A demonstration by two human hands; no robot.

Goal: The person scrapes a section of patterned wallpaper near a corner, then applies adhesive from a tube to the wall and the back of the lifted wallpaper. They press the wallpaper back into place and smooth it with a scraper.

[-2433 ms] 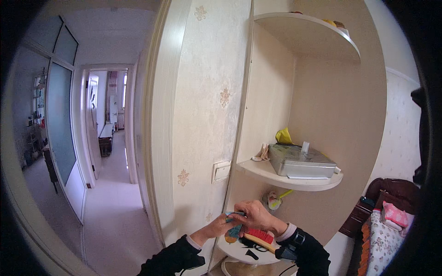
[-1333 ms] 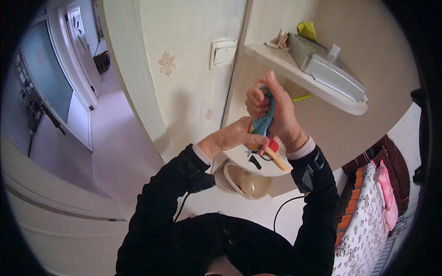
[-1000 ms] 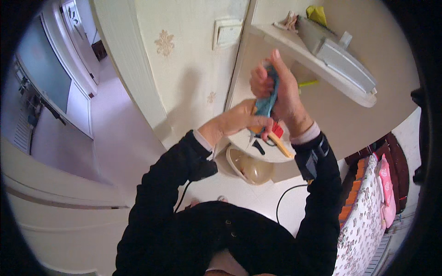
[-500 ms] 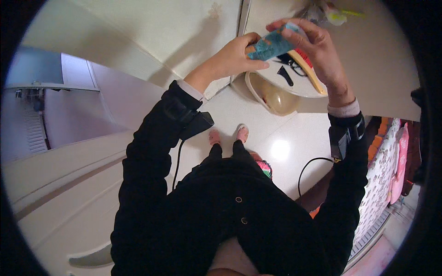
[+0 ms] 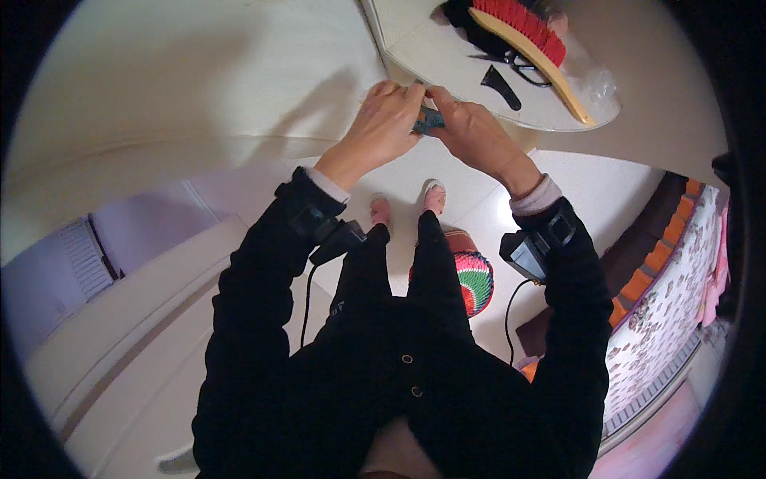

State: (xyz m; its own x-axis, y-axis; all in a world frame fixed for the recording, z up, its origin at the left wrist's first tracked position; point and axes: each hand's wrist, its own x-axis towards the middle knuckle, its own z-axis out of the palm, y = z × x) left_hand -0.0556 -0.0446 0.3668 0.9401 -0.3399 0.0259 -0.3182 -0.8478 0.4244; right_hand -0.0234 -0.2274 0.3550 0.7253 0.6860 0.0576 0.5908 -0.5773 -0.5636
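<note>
Between my two hands is a small blue-green piece [image 5: 428, 120], thin and packet-like, now mostly hidden by the fingers. My left hand [image 5: 385, 121] grips one end of it, thumb and fingers closed. The other end is pinched in my right hand [image 5: 472, 136]. Both hands are held close together just in front of a white corner shelf [image 5: 447, 68]. On that shelf, beyond my right hand, lie a brush [image 5: 533, 44] with red bristles and a wooden handle, dark-handled scissors [image 5: 523, 67] and a small black tapered piece [image 5: 500, 87].
A crumpled clear plastic bag [image 5: 598, 84] lies near the shelf's right end. A round, striped woven stool top [image 5: 475, 281] stands beside my leg. At the right is a bed with a floral cover [image 5: 658, 335]. A pale wall [image 5: 199, 88] rises at the left.
Both hands have come lower and closer together. The blue-green piece, earlier spread out between them, now shows only as a small part. The view has shifted, showing more of the shelf.
</note>
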